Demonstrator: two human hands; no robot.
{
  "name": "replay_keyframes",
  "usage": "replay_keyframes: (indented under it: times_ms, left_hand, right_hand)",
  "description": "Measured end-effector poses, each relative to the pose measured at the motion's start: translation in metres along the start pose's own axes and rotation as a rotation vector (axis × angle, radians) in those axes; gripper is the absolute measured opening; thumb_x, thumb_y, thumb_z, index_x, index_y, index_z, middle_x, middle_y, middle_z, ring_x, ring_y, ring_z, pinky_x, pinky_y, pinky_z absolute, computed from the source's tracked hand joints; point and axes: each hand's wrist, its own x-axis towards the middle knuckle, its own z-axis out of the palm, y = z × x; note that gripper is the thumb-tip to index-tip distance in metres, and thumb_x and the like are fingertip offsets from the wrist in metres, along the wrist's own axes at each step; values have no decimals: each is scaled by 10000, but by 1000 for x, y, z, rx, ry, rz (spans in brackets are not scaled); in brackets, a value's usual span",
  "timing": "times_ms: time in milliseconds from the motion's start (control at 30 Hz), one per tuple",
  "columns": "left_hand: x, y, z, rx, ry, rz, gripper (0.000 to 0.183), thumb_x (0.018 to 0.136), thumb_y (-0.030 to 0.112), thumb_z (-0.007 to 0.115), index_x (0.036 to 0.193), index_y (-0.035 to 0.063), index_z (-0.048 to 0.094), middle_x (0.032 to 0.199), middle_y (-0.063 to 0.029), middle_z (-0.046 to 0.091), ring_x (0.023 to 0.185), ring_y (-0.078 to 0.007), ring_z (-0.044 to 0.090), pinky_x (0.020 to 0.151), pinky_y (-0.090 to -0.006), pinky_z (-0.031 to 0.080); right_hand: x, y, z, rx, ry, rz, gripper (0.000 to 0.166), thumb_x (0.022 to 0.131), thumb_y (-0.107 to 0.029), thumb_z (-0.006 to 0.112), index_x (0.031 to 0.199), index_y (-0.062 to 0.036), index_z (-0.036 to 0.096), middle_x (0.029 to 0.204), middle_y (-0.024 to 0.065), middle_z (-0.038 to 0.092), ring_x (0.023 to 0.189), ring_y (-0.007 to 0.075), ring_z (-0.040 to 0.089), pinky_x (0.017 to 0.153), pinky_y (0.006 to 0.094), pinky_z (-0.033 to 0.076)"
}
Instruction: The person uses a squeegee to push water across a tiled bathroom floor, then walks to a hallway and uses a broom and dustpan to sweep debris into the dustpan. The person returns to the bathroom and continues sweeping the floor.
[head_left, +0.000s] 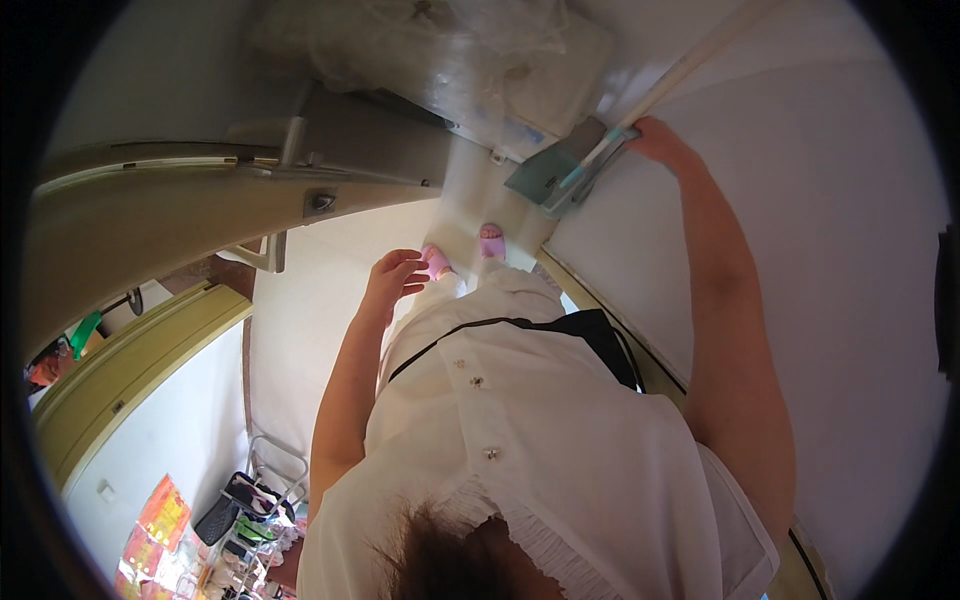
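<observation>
My right hand (660, 141) reaches out to the far right, closed at the edge of a grey-green dustpan (536, 171). Part of its fingers is hidden there. A long white pole (679, 79) with teal fittings slants from the pan up towards the top right. My left hand (394, 281) hangs in front of my left leg, fingers loosely bent and apart, with nothing in it. Below it are my feet in pink slippers (491, 241).
Left of me stands a large cabinet-like appliance (375, 142). Clear plastic sheeting (450, 45) covers something pale beyond the dustpan. A white wall (817, 247) runs along my right. Behind on the left are a yellowish door frame (150, 352) and a metal rack (277, 469) with bags.
</observation>
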Motion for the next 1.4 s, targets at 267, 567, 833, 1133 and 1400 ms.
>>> replay_keyframes:
  times_ms: [267,567,833,1133,1400]
  left_hand:
    - [-10,-13,-12,-3,41,-30,249,903,141,511,1123,28,542,1044,-120,641,906,-209,649,794,-314,529]
    - [-15,-21,-12,-28,53,-25,260,901,145,507,1129,26,543,1045,-123,638,896,-209,650,794,-314,528]
    - [-17,-27,-1,-40,109,-42,269,901,138,502,1135,13,542,1044,-124,637,894,-209,649,789,-313,529]
    - [-10,-3,27,-32,84,8,260,902,147,515,1125,21,559,1020,-105,648,869,-188,646,779,-302,518]
    - [2,17,31,8,66,8,253,907,147,505,1123,23,552,1026,-111,648,893,-195,646,809,-308,510]
  right_hand:
    - [-5,-16,13,-187,-198,-28,431,734,-186,644,1150,-91,584,1132,142,608,1083,319,556,875,395,469]
    - [-5,-19,12,-725,-171,-322,215,775,-138,639,956,-251,657,971,1,614,1026,196,527,937,512,329]
    - [22,3,-20,-881,-150,-360,231,848,-225,549,1006,-333,678,998,-4,606,1073,213,496,947,494,367]
    - [45,-1,-23,-737,-230,-411,211,807,-251,605,989,-305,697,938,8,627,1025,261,510,849,434,449]
    - [62,52,-12,-365,-371,-245,462,744,-9,584,1128,-257,642,1036,57,620,1073,253,540,891,373,445]
